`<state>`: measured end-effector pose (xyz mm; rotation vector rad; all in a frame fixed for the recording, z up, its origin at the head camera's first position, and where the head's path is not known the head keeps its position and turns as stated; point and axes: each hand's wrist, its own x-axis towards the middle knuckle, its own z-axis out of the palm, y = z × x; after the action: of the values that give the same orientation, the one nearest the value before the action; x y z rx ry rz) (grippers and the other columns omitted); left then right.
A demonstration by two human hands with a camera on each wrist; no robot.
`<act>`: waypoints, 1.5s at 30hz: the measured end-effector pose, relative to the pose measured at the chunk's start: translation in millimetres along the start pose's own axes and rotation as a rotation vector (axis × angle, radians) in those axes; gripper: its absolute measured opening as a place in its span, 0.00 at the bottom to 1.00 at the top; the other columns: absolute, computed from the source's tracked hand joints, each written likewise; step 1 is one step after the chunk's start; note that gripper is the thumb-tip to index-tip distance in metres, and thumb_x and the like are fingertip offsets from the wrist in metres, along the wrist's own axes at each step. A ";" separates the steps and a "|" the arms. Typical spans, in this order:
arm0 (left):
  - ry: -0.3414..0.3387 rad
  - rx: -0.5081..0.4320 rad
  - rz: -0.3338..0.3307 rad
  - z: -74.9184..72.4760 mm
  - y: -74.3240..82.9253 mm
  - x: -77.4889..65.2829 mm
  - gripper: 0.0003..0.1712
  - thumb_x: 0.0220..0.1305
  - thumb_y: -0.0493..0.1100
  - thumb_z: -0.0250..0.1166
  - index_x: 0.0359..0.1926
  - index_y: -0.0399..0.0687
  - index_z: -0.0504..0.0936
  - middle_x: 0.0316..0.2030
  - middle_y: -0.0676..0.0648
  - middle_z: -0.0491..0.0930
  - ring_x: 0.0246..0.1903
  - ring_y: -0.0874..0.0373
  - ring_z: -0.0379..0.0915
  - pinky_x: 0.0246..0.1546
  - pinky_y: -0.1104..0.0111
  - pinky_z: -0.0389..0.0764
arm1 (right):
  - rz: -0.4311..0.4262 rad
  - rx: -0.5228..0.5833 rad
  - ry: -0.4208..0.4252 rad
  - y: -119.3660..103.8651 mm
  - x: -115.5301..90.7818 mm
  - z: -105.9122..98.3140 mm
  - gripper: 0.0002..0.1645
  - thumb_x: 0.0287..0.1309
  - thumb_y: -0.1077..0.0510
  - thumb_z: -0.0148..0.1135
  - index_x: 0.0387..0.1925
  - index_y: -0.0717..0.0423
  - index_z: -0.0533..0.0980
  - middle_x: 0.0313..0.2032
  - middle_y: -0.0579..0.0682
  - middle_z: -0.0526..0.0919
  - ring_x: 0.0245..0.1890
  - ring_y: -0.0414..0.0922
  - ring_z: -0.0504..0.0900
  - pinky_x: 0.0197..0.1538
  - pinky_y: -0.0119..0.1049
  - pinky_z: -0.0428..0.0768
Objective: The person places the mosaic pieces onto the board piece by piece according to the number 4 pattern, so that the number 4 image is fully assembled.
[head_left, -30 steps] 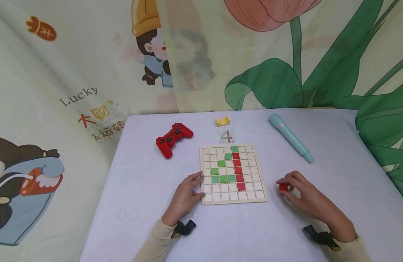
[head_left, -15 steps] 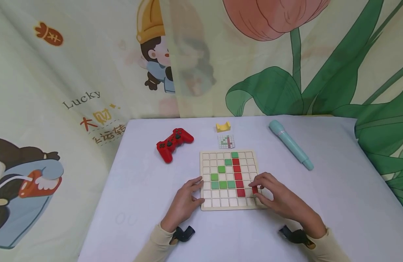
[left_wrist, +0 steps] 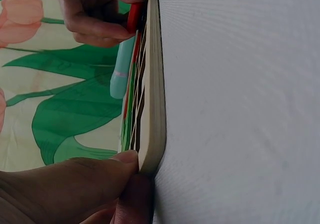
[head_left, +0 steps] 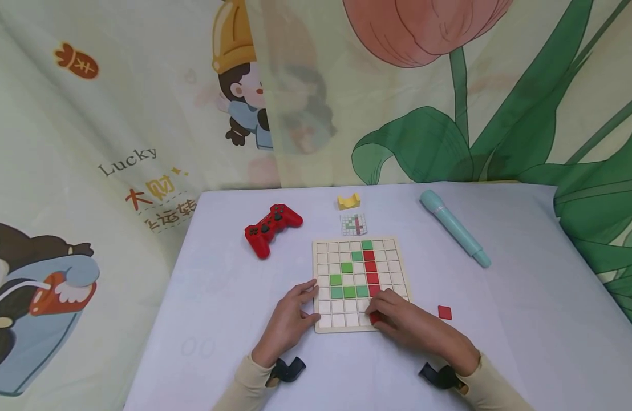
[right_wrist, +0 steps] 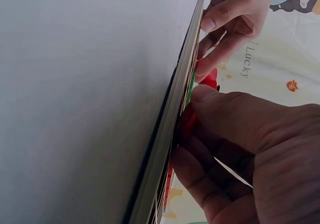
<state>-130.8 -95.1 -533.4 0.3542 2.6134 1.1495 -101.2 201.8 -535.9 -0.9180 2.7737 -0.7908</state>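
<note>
A wooden grid board [head_left: 346, 329] lies on the white table. Green tiles [head_left: 349, 291] form a slanted line and a short row on it. Beside these runs a column of red tiles [head_left: 370, 266]. At the board's left edge, my left hand [head_left: 287, 323] rests with thumb and index finger spread, both touching the rim. My right hand [head_left: 408, 319] is over the board's lower part, pinching a red tile [right_wrist: 187, 123] between thumb and fingers. The right hand hides part of the lower right squares. Another red tile [head_left: 444, 312] lies on the table right of the board.
Behind the board lie a small pattern card [head_left: 353, 224] and a yellow curved block [head_left: 349, 201]. A red game controller [head_left: 272, 228] is at the back left. On the right lies a light-blue microphone [head_left: 454, 228]. A printed curtain [head_left: 306, 165] hangs behind the table.
From right of the board, my right hand has moved left onto its lower part with the red tile. A red tile now shows on the table at right. My left hand stays at the rim.
</note>
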 end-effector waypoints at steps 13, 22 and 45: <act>-0.004 0.004 -0.005 0.7 -1.4 -2.2 0.40 0.61 0.34 0.77 0.73 0.38 0.75 0.78 0.45 0.69 0.30 0.67 0.72 0.31 0.77 0.79 | -0.038 -0.084 -0.010 -3.8 1.8 5.1 0.15 0.64 0.55 0.76 0.50 0.44 0.81 0.46 0.37 0.78 0.47 0.33 0.75 0.51 0.26 0.85; -0.015 -0.010 -0.001 0.9 -2.0 -4.0 0.40 0.61 0.33 0.77 0.73 0.37 0.75 0.78 0.45 0.69 0.30 0.67 0.73 0.32 0.77 0.79 | -0.042 -0.076 -0.003 1.6 -3.8 3.6 0.14 0.63 0.57 0.76 0.49 0.46 0.84 0.47 0.37 0.78 0.47 0.34 0.76 0.51 0.26 0.85; -0.012 0.015 0.016 -2.2 -1.1 1.5 0.38 0.63 0.34 0.76 0.73 0.37 0.75 0.78 0.44 0.69 0.30 0.68 0.74 0.33 0.77 0.80 | 0.301 -0.069 0.208 40.0 -53.6 -54.9 0.19 0.63 0.68 0.73 0.54 0.50 0.82 0.51 0.47 0.86 0.49 0.44 0.85 0.51 0.44 0.90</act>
<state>-133.0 -96.8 -533.0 0.3845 2.6144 1.1298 -93.2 284.6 -512.1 -0.4280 3.0321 -0.7829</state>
